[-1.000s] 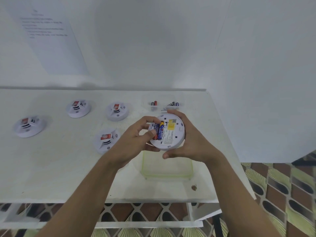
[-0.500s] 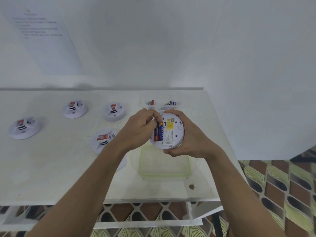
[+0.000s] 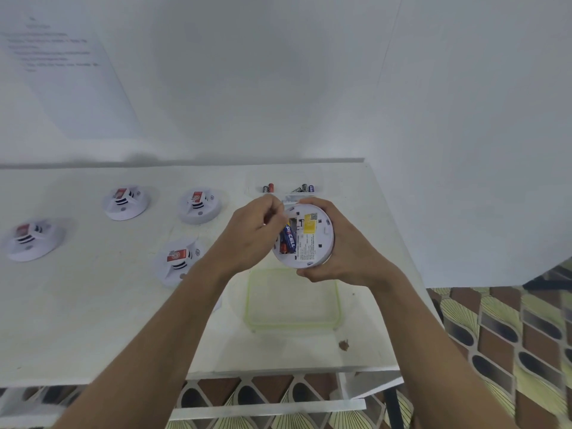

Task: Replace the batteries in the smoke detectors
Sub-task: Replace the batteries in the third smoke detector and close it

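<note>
The smoke detector [image 3: 306,243] is held back-up above the table [image 3: 93,320], with the right hand [image 3: 356,252] wrapped round its rim. In its open bay sits a blue battery [image 3: 289,239] lettered "CELL". A yellow label [image 3: 309,227] lies at the battery's 2 o'clock, and the fine print is unreadable. The left hand [image 3: 250,233], fingers curled, pinches the battery's top end; a second ago its thumb lay across the battery. A green-rimmed clear tub [image 3: 292,326] stands at 6 o'clock, loose batteries [image 3: 305,188] at 12, and four more detectors [image 3: 198,205] toward 9.

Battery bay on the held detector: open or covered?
Open: no cover on it; the blue battery lies exposed in the detector, the left hand gripping its top end.
</note>
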A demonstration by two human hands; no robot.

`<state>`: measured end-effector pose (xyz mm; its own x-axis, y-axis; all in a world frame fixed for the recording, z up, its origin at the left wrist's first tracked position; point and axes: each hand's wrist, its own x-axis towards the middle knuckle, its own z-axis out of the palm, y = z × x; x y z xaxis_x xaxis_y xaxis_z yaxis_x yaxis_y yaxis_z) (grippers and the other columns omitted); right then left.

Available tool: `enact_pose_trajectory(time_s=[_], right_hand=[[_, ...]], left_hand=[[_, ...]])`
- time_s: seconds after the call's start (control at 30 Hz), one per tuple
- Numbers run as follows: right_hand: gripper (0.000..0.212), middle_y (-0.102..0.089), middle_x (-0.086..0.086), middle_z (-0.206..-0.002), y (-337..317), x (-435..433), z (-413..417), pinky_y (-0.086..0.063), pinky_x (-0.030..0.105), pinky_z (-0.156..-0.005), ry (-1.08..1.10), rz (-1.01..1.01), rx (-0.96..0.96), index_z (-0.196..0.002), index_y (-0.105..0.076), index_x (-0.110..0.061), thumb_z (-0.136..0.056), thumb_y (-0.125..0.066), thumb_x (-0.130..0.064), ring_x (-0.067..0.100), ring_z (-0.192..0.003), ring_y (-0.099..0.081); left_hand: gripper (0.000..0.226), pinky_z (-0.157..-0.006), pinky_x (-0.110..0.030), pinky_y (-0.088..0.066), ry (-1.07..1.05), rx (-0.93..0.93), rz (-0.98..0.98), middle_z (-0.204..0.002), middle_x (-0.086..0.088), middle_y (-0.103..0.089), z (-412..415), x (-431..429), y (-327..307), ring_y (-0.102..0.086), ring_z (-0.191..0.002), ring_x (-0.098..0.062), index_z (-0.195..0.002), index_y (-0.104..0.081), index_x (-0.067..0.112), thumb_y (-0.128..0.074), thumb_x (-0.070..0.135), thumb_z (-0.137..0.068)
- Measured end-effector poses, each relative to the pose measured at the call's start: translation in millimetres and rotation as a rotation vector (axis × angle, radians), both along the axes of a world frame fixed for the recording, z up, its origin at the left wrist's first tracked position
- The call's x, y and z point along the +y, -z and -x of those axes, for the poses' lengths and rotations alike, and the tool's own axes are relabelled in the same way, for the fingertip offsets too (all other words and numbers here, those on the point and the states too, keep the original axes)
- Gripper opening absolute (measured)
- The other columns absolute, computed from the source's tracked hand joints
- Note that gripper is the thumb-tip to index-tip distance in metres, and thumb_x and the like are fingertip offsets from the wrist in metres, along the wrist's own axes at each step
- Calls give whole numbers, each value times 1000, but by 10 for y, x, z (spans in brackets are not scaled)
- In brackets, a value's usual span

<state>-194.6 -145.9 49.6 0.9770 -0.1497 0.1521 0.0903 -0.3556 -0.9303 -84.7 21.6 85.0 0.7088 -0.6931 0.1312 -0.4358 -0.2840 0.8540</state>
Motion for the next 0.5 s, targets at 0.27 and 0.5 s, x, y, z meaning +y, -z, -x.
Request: enact_pose_trajectory(time_s=[0.27, 0.5], right_hand=[[102, -58, -6, -132, 117, -153, -66, -60, 46, -90, 59, -44, 13, -143, -40, -26, -61, -88, 11, 19, -122, -60], [99, -58, -12, -130, 216, -290, -154, -58, 32, -89, 234, -74, -39, -140, -40, -28, -62, -92, 4, 7, -122, -57]], left_hand=[[19, -70, -25, -52, -74, 74, 142, -82, 7, -66, -106, -193, 203, -63, -78, -8, -92, -58, 24, -72, 13, -84], [10, -79, -36, -52, -223, 457, 433, -92, -5, -63, -396, -330, 266, -64, -81, -21, -92, -63, 14, -65, 5, -87]])
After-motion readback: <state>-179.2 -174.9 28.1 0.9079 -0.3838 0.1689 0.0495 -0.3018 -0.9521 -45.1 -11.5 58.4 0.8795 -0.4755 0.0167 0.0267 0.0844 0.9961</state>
